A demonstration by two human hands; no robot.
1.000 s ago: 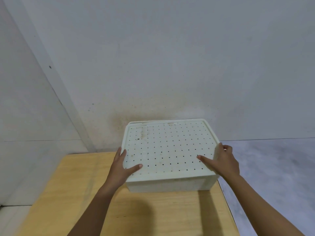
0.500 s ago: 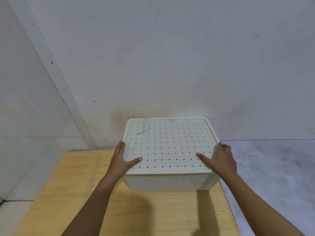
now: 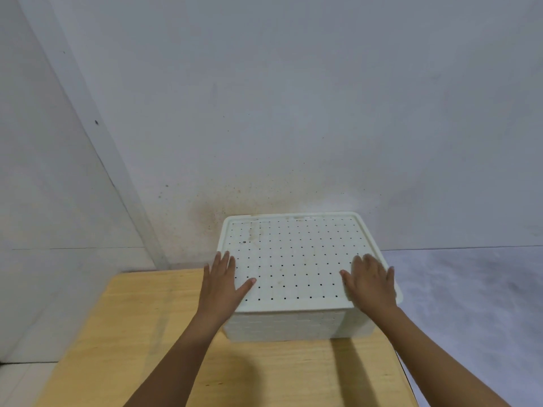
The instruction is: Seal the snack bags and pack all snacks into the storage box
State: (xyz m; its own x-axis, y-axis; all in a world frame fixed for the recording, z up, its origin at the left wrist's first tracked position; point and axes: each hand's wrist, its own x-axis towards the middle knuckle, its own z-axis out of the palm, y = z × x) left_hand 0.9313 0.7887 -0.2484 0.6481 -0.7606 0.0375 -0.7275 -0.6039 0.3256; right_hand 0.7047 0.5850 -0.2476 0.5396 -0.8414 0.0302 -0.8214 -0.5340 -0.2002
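A grey wall (image 3: pixel 293 98) filled the upper frame, and below it a wooden table (image 3: pixel 123 348) ran across the bottom. At the table's far right corner, in the lower centre of the frame, sat your white storage box (image 3: pixel 293 324), closed under a lid (image 3: pixel 293 259) dotted with small holes. Your left hand (image 3: pixel 221 284) lay flat on the lid's left edge, fingers together and thumb spread. Your right hand (image 3: pixel 371 282) lay flat on its right edge, fingers loosely together, gripping nothing.

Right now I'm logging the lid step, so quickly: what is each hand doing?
Left hand: open, flat on the white perforated plastic lid, holding nothing.
Right hand: open, flat on the lid, holding nothing.
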